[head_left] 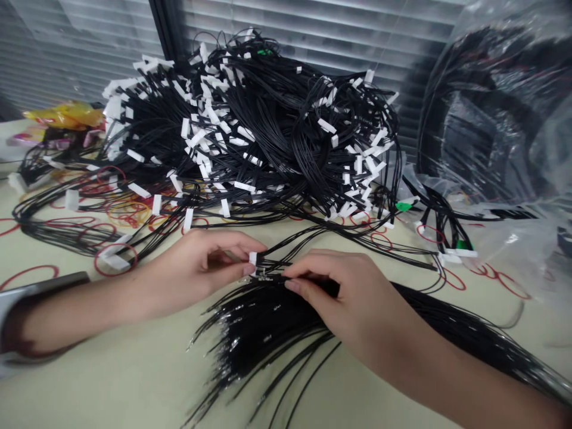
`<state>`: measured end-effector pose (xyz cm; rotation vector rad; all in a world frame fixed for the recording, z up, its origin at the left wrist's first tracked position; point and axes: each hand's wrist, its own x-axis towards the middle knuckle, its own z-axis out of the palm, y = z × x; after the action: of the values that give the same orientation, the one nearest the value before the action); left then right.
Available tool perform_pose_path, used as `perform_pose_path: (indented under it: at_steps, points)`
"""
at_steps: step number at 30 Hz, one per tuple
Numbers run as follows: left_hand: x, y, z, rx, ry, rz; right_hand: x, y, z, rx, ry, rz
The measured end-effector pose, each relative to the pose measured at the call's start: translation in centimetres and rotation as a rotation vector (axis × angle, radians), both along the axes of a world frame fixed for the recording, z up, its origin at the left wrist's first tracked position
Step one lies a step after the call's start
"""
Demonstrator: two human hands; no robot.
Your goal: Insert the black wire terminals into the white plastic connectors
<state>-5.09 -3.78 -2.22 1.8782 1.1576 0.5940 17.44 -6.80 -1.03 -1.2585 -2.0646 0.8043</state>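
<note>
Left hand (201,268), pinching white plastic connector (252,260); right hand (335,292), closed on black wire bundle (263,322); connector-tipped wire heap (268,131) behind, on bench (111,381).

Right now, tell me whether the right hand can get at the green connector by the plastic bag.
Probably yes, once it lets go. The right hand is pinching the black wires, and the green connector lies off to its far side, next to the plastic bag. Only thin loose wires seem to lie between.

White connector (252,258) on black wires (263,325)
</note>
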Motion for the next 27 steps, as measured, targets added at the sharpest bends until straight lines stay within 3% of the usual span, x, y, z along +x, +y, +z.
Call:
perform_pose_path:
  at_steps: [7, 16, 23, 27]
  points:
    - [0.4, 0.27, 0.34, -0.05, -0.073, 0.017, -0.01, -0.23, -0.28, -0.086, 0.038, 0.005]
    - [0.35, 0.36, -0.01, -0.052, -0.184, 0.023, -0.28, -0.19, -0.65, 0.098, 0.217, 0.027]
    - [0.44, 0.46, -0.17, -0.089, -0.221, 0.019, -0.31, -0.6, 0.07, 0.123, 0.134, 0.252]
    - [0.39, 0.33, -0.18, -0.089, -0.232, 0.034, -0.33, -0.75, -0.09, 0.133, 0.132, 0.093]
